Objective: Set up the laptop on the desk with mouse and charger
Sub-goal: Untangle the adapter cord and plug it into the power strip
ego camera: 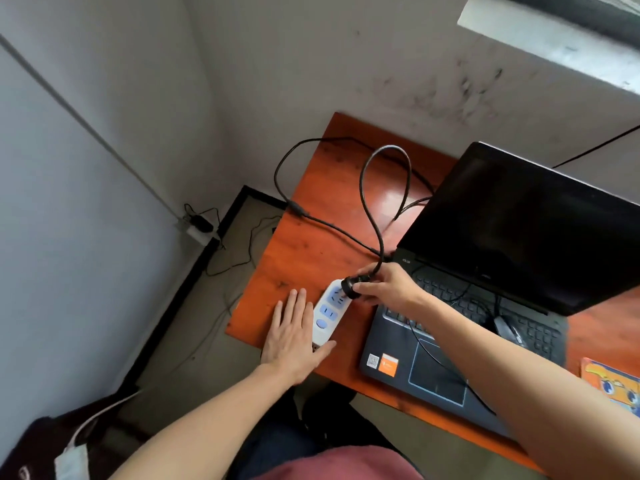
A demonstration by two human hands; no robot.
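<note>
On my right hand [384, 285] the fingers curl round the black plug [348, 288] at the top socket of the white power strip [328, 317], while my left hand [294, 336] lies flat, fingers straight, against it on the counter [311, 244], beside the open laptop [485, 271].
</note>
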